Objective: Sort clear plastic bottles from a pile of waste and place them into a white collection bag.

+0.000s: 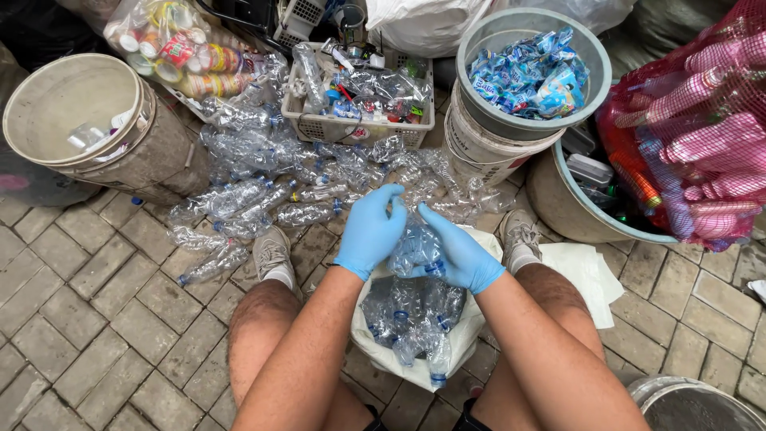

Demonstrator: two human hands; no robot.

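**Both gloved hands press a clear bottle over the open sack**

Nearest the camera, between the person's bare knees, a white sack stands open and holds a heap of crushed clear bottles with blue caps. Just above its mouth the left hand and the right hand, both in blue gloves, close around one clear plastic bottle from either side; the left fingers curl over its top, the right palm cups it from beneath (neither hand is free).

To do this well, I judge the bottle should stay directly over the sack's opening and be squeezed evenly from both sides, so it flattens rather than slips out sideways onto the paving.

Just beyond the hands, a loose pile of clear bottles spreads over the brick floor, near the grey shoes. Farther left stands a beige bucket, nearly empty. At the back sit a white basket of mixed plastic, a grey tub filled with blue wrappers, and at the right a red mesh bag of pink bottles.
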